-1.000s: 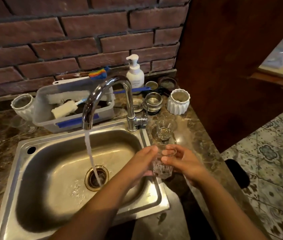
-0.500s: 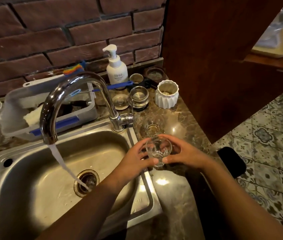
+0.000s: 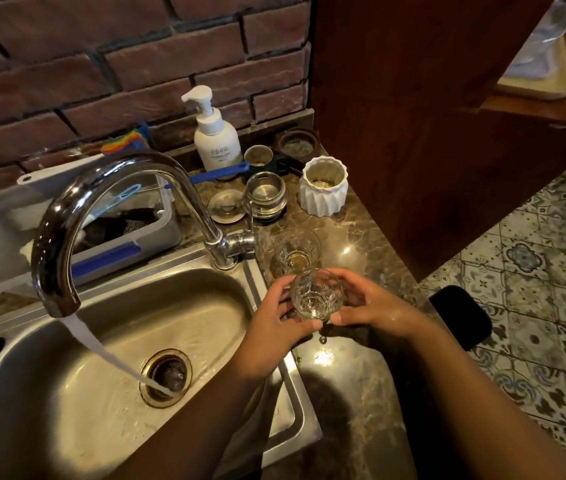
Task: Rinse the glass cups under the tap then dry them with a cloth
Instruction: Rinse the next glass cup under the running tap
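A small cut-glass cup point(image 3: 316, 298) is held upright over the counter just right of the sink rim. My left hand point(image 3: 276, 320) grips it from the left and my right hand point(image 3: 371, 308) from the right, thumbs below its base. A drop of water falls beneath it. A second glass cup point(image 3: 296, 251) stands on the counter just behind, apart from the held one. The chrome tap point(image 3: 101, 188) runs, its stream landing at the drain point(image 3: 166, 377) of the steel sink point(image 3: 49, 410). No cloth shows.
Behind the tap sit a plastic tub of brushes point(image 3: 77, 230), a white soap pump bottle point(image 3: 215, 133), steel cups point(image 3: 266, 199) and a white ribbed pot point(image 3: 324, 187). A brown wooden cabinet side point(image 3: 430, 133) bounds the marble counter point(image 3: 354, 393) on the right; patterned floor tiles lie beyond.
Both hands have carried the cup slightly up and toward the standing glass, turning its mouth up toward the camera. The view has shifted, so the tap looks closer. Water still runs.
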The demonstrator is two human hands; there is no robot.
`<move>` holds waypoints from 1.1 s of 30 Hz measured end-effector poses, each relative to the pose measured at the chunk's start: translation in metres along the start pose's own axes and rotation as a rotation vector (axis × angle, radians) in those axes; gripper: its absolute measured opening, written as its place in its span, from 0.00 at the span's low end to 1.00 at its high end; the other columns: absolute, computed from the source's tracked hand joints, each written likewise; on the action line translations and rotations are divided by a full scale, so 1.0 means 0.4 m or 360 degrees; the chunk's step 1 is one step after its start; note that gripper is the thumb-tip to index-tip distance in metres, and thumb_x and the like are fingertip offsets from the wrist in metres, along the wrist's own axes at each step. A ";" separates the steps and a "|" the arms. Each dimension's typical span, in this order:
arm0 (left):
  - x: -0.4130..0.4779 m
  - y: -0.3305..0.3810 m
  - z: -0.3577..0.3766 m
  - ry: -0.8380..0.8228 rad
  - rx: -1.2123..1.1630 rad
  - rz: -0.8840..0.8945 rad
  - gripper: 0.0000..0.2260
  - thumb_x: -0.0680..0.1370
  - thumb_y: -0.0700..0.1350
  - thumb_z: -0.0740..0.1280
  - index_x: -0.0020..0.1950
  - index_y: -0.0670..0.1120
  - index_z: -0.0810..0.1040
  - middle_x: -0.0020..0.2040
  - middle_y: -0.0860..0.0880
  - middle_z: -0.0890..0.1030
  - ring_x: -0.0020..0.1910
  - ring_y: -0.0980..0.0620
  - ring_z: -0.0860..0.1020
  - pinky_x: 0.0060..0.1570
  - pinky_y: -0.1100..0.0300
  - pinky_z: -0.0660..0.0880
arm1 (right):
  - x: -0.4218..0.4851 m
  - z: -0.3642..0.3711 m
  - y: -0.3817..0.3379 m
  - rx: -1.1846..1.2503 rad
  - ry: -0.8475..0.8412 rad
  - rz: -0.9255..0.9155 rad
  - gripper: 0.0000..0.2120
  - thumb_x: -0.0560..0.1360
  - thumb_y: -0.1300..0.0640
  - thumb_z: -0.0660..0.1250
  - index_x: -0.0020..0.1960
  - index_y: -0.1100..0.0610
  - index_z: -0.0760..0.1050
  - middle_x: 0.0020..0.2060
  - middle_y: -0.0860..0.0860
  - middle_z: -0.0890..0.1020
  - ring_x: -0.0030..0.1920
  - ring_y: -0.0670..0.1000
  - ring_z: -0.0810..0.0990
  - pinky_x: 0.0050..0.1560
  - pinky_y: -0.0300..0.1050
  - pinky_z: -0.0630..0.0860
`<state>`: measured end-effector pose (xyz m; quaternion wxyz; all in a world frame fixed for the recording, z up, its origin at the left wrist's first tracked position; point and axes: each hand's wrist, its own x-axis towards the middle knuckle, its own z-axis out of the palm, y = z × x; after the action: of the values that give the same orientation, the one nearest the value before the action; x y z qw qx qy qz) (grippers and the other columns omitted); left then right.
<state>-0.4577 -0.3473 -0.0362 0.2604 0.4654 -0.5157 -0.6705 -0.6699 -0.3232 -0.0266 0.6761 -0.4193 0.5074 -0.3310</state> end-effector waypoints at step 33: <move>-0.250 0.020 -0.020 0.0177 0.0445 -0.0252 0.27 0.76 0.36 0.73 0.70 0.51 0.66 0.54 0.51 0.75 0.46 0.61 0.75 0.30 0.76 0.72 | -0.127 0.290 0.079 -0.0155 0.0856 0.0320 0.24 0.76 0.60 0.72 0.69 0.55 0.68 0.57 0.51 0.77 0.53 0.50 0.78 0.45 0.42 0.77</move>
<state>-0.4084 -0.2707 0.0066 0.1676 0.5726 -0.5506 -0.5838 -0.5708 -0.2384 -0.0189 0.5259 -0.2960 0.7227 -0.3369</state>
